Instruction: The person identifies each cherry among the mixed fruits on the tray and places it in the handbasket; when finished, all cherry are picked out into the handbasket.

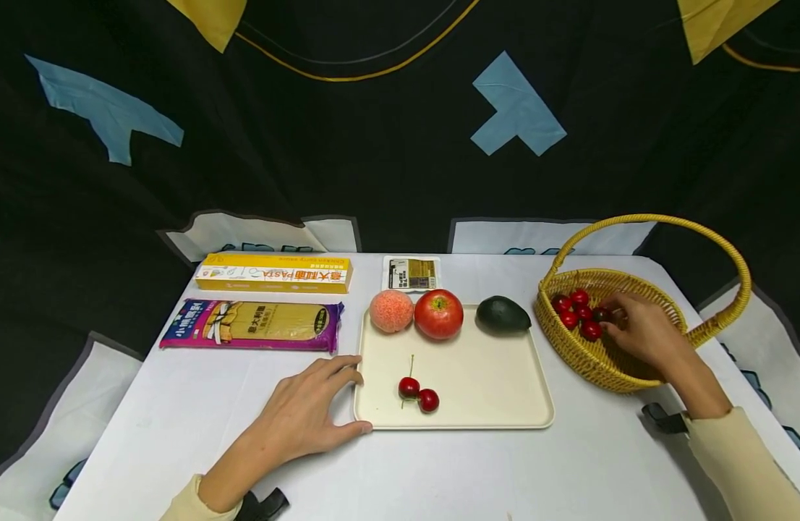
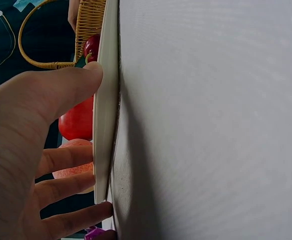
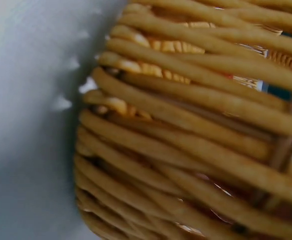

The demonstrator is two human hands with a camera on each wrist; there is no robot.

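My left hand (image 1: 304, 414) rests at the left edge of a cream tray (image 1: 491, 412), fingers spread and thumb at its near corner. In the left wrist view the thumb and fingertips lie right along the tray's rim. Two cherries (image 1: 429, 400) with stems lie on the tray, in front of a peach (image 1: 391, 311), a red apple (image 1: 439, 315) and an avocado (image 1: 502, 315). My right hand (image 1: 644, 333) reaches into a wicker basket (image 1: 572, 354), thumb and fingers pinching a dark cherry (image 1: 600, 314) beside several other cherries. Basket weave fills the right wrist view, hiding that hand.
A yellow pasta box (image 1: 273, 273) and a purple noodle packet (image 1: 253, 324) lie left of the tray. A small sachet (image 1: 411, 274) lies behind the fruit. The basket's tall handle (image 1: 647, 218) arches over its opening. A dark curtain (image 1: 374, 159) hangs behind the white table (image 1: 465, 477).
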